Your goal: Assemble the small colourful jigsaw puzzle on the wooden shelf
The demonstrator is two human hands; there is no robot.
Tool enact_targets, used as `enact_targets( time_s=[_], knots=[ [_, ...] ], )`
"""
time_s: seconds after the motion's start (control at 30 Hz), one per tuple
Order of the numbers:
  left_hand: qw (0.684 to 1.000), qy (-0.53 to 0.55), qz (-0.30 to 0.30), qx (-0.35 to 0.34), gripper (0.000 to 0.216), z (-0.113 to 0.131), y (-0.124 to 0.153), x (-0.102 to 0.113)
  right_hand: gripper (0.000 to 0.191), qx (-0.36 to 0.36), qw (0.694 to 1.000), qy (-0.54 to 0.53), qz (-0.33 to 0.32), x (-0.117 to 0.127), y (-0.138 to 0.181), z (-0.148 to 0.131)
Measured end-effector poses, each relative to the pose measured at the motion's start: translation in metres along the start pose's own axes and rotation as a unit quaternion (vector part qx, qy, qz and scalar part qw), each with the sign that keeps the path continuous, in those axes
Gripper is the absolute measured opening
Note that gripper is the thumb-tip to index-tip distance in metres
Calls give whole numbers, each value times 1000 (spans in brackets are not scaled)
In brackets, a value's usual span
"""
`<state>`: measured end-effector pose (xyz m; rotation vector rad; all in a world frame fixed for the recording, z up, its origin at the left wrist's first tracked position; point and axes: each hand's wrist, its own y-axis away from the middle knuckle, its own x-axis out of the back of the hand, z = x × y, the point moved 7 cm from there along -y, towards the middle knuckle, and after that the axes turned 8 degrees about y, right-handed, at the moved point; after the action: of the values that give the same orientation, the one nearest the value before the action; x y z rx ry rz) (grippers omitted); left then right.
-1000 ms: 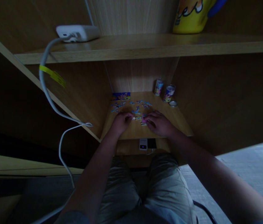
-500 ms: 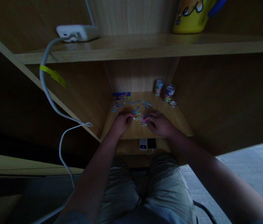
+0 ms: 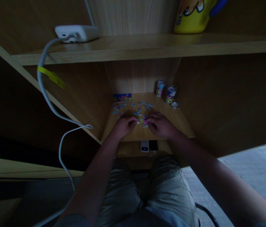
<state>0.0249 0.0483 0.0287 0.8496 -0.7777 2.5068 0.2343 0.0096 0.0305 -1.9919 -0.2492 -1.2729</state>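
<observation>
Low in the cabinet, my left hand point(image 3: 124, 125) is pinched at a small yellowish jigsaw puzzle piece point(image 3: 138, 121). Facing it, my right hand point(image 3: 160, 125) has its thumb and fingers closed on a pink jigsaw puzzle piece point(image 3: 144, 120), partly covered by the fingertips. Just below the right fingertips lies a small joined bit of puzzle point(image 3: 144, 125). Loose blue puzzle pieces point(image 3: 137, 111) lie beyond both hands, with more pieces point(image 3: 117, 107) at the left and others point(image 3: 148, 106) at the right.
A printed picture card point(image 3: 121, 97) rests at the back left. Two printed cans point(image 3: 160, 88) point(image 3: 171, 94) and a round lid point(image 3: 174, 105) stand at the back right. Overhead is a shelf point(image 3: 133, 54) with a white charger point(image 3: 77, 33) and yellow mug point(image 3: 190, 20); a white cable point(image 3: 43, 78) hangs left.
My left hand has shifted slightly right, bringing its fingertips closer to the right hand's piece. The right hand stays nearly where it was. The whole view has drifted a little.
</observation>
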Motion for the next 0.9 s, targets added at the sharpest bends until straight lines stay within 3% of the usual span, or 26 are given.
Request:
enact_targets(
  time_s=[0.63, 0.9],
  knots=[
    [997, -52, 6, -55, 24, 16, 1, 0, 20, 5, 1000, 9, 2, 1, 0, -1],
    [995, -71, -20, -61, 28, 18, 1, -3, 21, 2, 1000, 12, 4, -2, 1, 1]
  ],
)
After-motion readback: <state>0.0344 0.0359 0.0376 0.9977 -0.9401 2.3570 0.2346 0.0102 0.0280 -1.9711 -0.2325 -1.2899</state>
